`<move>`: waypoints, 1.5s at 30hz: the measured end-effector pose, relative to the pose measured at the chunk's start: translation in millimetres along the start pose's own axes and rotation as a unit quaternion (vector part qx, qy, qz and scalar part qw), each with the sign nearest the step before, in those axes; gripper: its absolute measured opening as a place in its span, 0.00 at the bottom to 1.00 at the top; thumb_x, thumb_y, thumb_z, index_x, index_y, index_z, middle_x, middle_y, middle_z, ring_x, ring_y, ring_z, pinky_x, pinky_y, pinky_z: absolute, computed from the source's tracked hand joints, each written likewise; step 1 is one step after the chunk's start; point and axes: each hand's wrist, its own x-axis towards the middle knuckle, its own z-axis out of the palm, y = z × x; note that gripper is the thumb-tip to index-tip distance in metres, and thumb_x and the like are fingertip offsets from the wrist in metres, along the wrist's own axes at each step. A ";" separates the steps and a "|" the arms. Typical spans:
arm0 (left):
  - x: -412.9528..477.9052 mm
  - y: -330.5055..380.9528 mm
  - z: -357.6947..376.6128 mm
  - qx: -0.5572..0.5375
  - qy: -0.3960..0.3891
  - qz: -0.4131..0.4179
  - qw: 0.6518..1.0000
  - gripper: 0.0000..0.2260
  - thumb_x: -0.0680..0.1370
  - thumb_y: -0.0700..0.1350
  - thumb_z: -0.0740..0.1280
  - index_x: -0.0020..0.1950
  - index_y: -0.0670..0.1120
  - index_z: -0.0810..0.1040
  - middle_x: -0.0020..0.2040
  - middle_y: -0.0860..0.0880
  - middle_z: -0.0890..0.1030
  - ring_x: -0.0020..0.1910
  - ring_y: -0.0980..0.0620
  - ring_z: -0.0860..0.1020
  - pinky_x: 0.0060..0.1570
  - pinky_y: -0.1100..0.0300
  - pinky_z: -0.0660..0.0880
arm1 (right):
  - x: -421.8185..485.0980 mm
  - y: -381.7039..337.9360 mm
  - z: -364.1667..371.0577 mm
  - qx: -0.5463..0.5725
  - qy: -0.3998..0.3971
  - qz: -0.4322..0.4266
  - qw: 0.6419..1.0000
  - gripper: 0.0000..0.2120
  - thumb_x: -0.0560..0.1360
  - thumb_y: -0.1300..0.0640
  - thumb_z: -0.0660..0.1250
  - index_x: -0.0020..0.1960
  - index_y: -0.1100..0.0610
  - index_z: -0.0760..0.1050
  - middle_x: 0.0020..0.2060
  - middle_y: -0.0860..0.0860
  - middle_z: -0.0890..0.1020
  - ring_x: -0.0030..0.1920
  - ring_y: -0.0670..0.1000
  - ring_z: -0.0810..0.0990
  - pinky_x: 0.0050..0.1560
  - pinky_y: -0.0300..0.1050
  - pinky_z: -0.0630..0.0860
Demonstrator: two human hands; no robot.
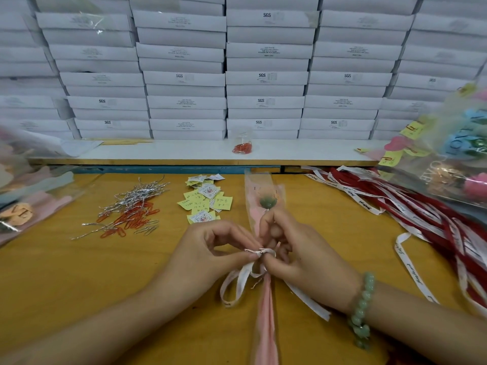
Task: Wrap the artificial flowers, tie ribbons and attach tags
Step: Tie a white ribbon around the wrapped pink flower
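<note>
We see one wrapped flower (264, 204) on the yellow wooden table (66, 272), right in the middle and close to us. It is long and thin. It lies straight away from us. The green flower head points at the wall of white boxes (263, 75), and the stem end points back at us. The wrap is soft pink paper with clear, shiny plastic over it.

One white ribbon (259, 252), flat and smooth, goes round the middle of the wrap. Its loose ends hang down on both sides.

There are two hands. The left hand (210, 248) pinches the ribbon at the knot with thumb and finger. The right hand (297, 248) has its fingers curled in close and pinches the ribbon from the other side. One bracelet (362, 309) of round green beads is on the right wrist.

Behind the hands lies one pile of little paper tags (205, 201), yellow and white squares. To the left are thin silver wires (137, 196) and orange paper clips (131, 219), too many to count. To the right lies a heap of long red and white ribbons (421, 212).
</note>
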 end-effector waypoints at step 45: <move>-1.4 0.4 -11.6 0.155 -0.126 0.022 0.980 0.05 0.69 0.42 0.78 0.36 0.49 0.83 0.41 0.52 0.81 0.44 0.51 0.80 0.43 0.58 0.78 | 14.3 57.2 -78.9 0.263 -0.273 0.225 0.898 0.08 0.71 0.63 0.72 0.39 0.53 0.76 0.34 0.55 0.76 0.26 0.44 0.76 0.20 0.30 0.67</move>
